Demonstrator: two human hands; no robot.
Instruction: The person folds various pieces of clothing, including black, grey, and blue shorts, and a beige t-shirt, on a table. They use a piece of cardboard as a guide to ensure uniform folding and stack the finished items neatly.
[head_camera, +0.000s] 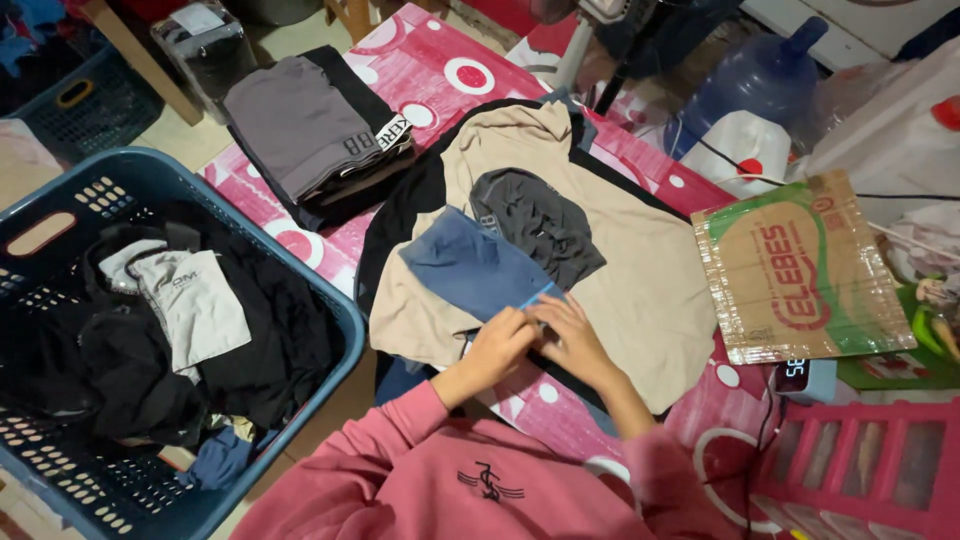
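Observation:
My left hand (497, 345) and my right hand (572, 335) meet at the near edge of a small blue garment (470, 265), fingers pinching its hem. The blue piece lies on a spread beige shirt (640, 270), which rests over black clothing. A dark grey garment (535, 220) lies crumpled just beyond the blue one. All of it sits on a pink mat with white circles (430, 65). My sleeves are pink.
A blue laundry basket (345, 305) with dark and white clothes stands at the left. A folded stack of grey and black clothes (310, 130) lies at the far left of the mat. A flattened cardboard piece (800, 270), water jug (760, 80) and pink rack (870, 470) crowd the right.

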